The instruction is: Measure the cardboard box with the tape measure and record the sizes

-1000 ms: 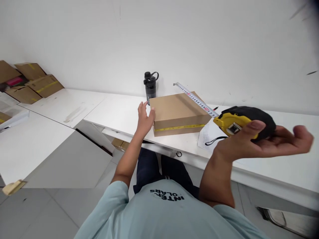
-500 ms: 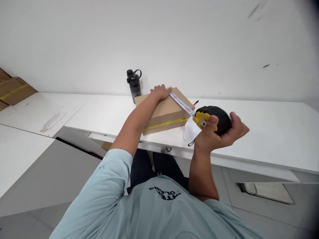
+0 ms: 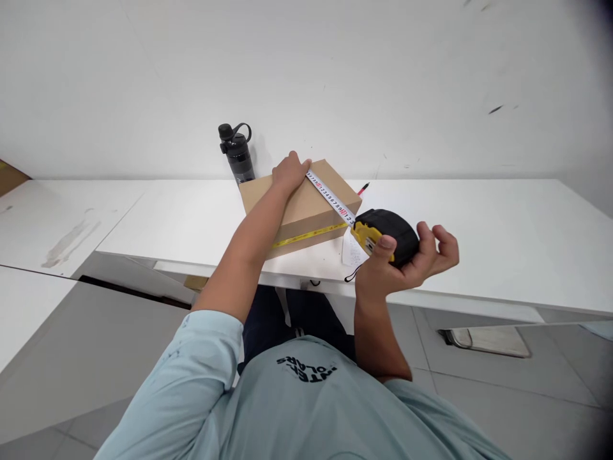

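Note:
A brown cardboard box (image 3: pixel 313 198) with a strip of yellow tape along its near side sits on the white table. My left hand (image 3: pixel 290 171) is closed over the box's far edge, its thumb side at the end of the tape measure's blade (image 3: pixel 329 197); the fingertips are partly hidden. The blade slopes across the box top to the black and yellow tape measure (image 3: pixel 390 235). My right hand (image 3: pixel 407 263) grips that case from below, thumb on its near side and some fingers raised off it. A dark cord loop (image 3: pixel 352 275) hangs near the case.
A dark water bottle (image 3: pixel 237 156) stands behind the box by the wall. Right of the box lies a red and black pencil or pen (image 3: pixel 364 188). A paper slip (image 3: pixel 352 252) is partly under the tape measure. The table's front edge (image 3: pixel 460 298) runs before me.
The view has swung rightward, so everything sits further left in the picture. My right hand's outer fingers have lifted a little more from the case. Blade and box keep much the same relation.

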The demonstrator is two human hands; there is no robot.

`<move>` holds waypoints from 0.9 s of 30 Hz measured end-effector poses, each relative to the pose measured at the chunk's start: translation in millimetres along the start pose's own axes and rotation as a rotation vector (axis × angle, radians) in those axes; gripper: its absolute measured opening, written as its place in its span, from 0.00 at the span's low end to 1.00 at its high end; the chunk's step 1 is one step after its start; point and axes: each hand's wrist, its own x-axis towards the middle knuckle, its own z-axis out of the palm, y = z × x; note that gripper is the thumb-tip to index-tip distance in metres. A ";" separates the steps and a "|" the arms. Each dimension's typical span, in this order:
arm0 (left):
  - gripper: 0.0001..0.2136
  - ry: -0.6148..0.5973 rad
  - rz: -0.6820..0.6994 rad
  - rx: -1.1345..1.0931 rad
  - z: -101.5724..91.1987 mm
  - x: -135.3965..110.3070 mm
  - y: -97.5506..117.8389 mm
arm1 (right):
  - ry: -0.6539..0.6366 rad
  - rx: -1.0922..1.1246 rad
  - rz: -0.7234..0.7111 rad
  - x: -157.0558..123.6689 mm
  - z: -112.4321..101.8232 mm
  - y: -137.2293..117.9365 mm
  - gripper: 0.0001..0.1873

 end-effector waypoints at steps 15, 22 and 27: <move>0.21 -0.006 0.023 0.034 -7.3 -8.0 2.7 | -0.098 0.095 0.174 -9.9 20.9 10.2 0.29; 0.22 0.001 0.031 0.049 -5.2 -6.5 0.6 | -0.296 0.150 0.210 -15.9 35.4 11.9 0.28; 0.24 0.001 0.029 0.053 -3.3 -4.7 1.2 | -0.366 0.145 0.276 -14.3 29.6 12.6 0.32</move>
